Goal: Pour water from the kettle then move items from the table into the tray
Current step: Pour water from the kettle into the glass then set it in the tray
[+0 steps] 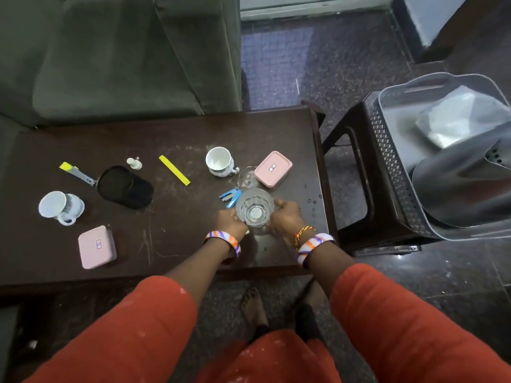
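Observation:
A clear drinking glass (254, 207) stands near the right end of the dark wooden table (177, 239). My left hand (231, 221) grips its left side and my right hand (286, 217) grips its right side. On a dark stool to the right sits a grey tray (392, 117) holding a steel kettle (459, 186) and a silvery packet (459, 120). Loose on the table are two white mugs (219, 161) (60, 207), two pink lidded boxes (273, 168) (96, 246), a blue stapler (229, 196) and a second clear glass (247, 176).
A black pouch (125, 187), a yellow strip (174, 170), a yellow-tipped cutter (77, 173) and a small white bottle (134, 163) lie on the table's left half. Water drops (312, 201) dot the right end. A grey sofa (110, 59) stands behind the table.

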